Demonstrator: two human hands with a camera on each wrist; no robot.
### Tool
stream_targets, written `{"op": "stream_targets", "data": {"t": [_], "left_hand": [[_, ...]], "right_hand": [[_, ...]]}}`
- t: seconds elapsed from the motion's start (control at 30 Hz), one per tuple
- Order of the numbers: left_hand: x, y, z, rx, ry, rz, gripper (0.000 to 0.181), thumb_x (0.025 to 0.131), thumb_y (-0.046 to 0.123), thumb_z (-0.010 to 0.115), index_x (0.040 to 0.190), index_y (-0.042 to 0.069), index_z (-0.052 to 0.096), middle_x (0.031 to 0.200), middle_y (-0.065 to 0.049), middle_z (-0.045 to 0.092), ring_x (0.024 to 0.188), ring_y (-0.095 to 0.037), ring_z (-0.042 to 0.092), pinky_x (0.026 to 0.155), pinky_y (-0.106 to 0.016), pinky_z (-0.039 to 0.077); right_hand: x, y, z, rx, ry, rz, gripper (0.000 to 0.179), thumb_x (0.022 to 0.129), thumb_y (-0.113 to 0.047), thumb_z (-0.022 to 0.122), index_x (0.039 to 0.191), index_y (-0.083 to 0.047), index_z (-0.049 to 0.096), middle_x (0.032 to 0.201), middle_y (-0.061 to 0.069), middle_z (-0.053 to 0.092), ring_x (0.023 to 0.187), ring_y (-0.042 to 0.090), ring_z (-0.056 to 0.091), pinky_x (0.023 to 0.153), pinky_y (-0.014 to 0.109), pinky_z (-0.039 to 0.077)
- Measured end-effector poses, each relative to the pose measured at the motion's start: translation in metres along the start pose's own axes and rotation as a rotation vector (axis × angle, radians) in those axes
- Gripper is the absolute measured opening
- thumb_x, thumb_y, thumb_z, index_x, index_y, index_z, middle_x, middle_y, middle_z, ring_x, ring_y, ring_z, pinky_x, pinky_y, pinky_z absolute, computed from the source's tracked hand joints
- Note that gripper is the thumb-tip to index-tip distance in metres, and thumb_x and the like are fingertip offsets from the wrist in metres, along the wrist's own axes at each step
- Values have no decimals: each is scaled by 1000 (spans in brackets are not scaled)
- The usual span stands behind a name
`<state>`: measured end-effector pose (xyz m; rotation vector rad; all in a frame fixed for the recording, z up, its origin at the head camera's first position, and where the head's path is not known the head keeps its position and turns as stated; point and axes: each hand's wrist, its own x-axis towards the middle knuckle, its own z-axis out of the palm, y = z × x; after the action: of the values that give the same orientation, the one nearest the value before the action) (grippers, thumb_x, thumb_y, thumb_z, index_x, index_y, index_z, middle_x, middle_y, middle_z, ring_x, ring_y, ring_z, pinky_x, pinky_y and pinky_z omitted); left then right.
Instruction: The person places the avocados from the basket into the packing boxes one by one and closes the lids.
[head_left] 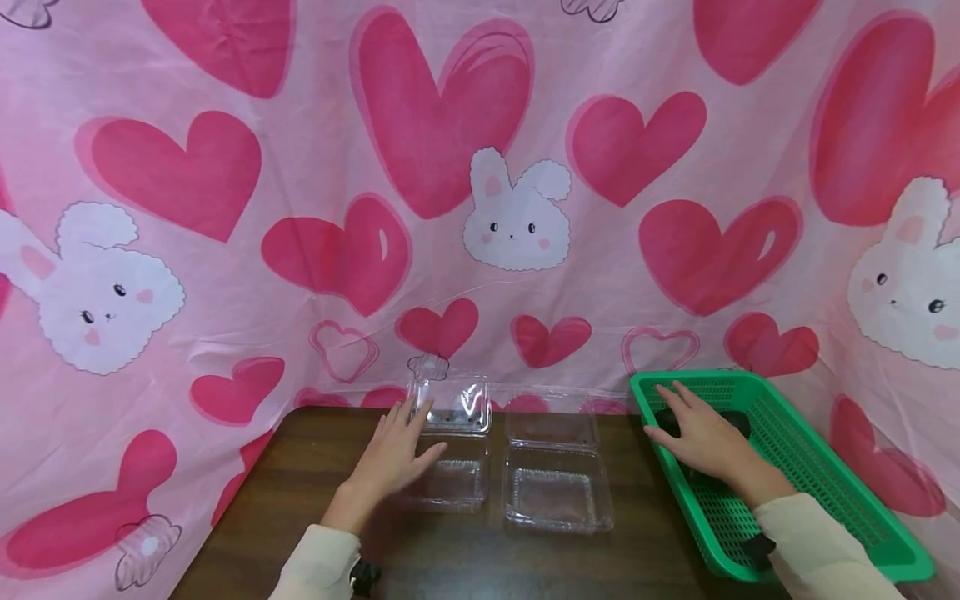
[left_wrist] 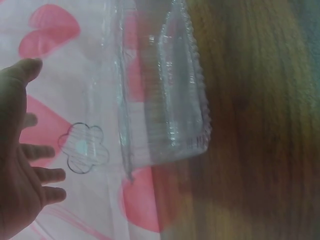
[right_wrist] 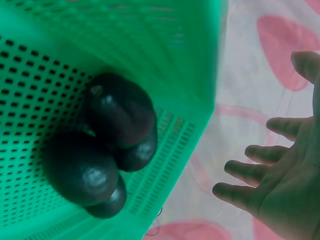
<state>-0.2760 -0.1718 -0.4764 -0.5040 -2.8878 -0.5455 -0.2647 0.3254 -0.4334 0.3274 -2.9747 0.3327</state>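
Observation:
My left hand (head_left: 393,450), fingers spread, hovers over the left clear plastic clamshell box (head_left: 459,492), whose raised lid (head_left: 471,408) leans at the back. The left wrist view shows the empty palm beside that box. A second clear clamshell box (head_left: 558,504) lies opened just to its right, with nothing inside. Over the far left end of the green plastic basket (head_left: 813,467) is my right hand (head_left: 708,437), fingers extended and holding nothing. Several dark, smooth oval avocados (right_wrist: 82,167) lie clustered in the basket, partly hidden beneath this hand in the head view.
The brown wooden table (head_left: 480,558) carries the boxes and basket. A pink cloth (head_left: 600,233) printed with hearts and rabbits hangs right behind the table's back edge and along both sides. The basket's raised rim stands along the right side.

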Motion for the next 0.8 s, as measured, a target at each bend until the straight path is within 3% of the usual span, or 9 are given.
{"op": "stream_targets", "data": {"t": [0.3, 0.5, 0.8], "left_hand": [[-5, -11, 2, -60, 60, -35, 92, 92, 45, 73, 163, 9, 27, 164, -26, 31, 150, -47, 34, 119, -64, 35], [-9, -16, 2, -95, 68, -61, 88, 94, 39, 73, 162, 6, 29, 163, -25, 33, 149, -47, 35, 117, -65, 36], [-9, -23, 4, -259, 56, -136, 86, 94, 33, 74, 160, 3, 29, 159, -28, 36, 145, -50, 38, 115, -68, 36]], "right_hand": [[-4, 21, -3, 21, 49, 18, 88, 93, -51, 70, 153, 5, 37, 153, 39, 35, 132, 64, 39, 96, 81, 42], [-6, 36, -2, 56, 46, 41, 92, 93, -53, 69, 151, 10, 36, 148, 40, 36, 130, 62, 38, 99, 80, 40], [-10, 56, -5, 148, 20, 93, 89, 99, -51, 62, 149, 16, 32, 145, 45, 34, 128, 62, 37, 99, 80, 40]]}}
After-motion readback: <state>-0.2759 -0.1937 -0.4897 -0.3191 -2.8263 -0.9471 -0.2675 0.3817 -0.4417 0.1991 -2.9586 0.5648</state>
